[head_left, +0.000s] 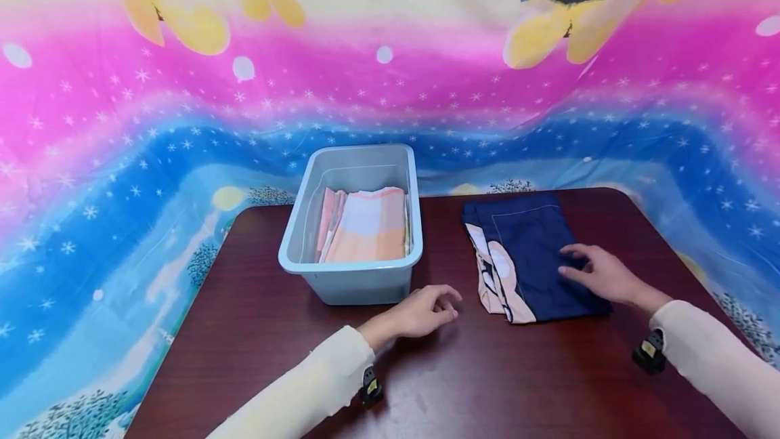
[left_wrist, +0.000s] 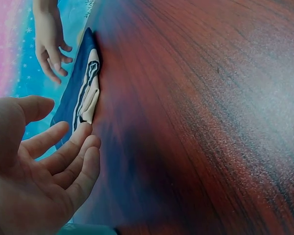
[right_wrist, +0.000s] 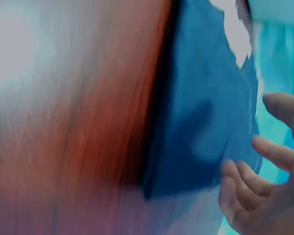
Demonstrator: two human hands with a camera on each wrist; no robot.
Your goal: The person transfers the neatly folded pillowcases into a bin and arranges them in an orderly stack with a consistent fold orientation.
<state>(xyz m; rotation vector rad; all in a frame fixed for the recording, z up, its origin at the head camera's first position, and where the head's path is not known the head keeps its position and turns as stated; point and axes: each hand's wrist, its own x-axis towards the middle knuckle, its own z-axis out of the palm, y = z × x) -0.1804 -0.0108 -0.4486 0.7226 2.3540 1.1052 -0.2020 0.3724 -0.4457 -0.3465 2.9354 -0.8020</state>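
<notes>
A folded navy cloth (head_left: 536,256) with a pale printed pattern along its left side lies on the right half of the table. Over its right part hovers my right hand (head_left: 600,275), fingers loosely bent with nothing in them; the right wrist view shows the same hand (right_wrist: 264,181) beside the cloth (right_wrist: 206,112). My left hand (head_left: 423,310) is above the table between the bin and the cloth, its fingers relaxed and holding nothing. In the left wrist view its palm (left_wrist: 44,171) faces up toward the camera, with the cloth (left_wrist: 90,93) beyond the fingertips.
A grey-blue plastic bin (head_left: 359,283) stands left of the cloth, holding folded fabrics, the front one peach and white checked (head_left: 372,225). The dark red wooden table (head_left: 487,385) backs onto a printed curtain (head_left: 390,100).
</notes>
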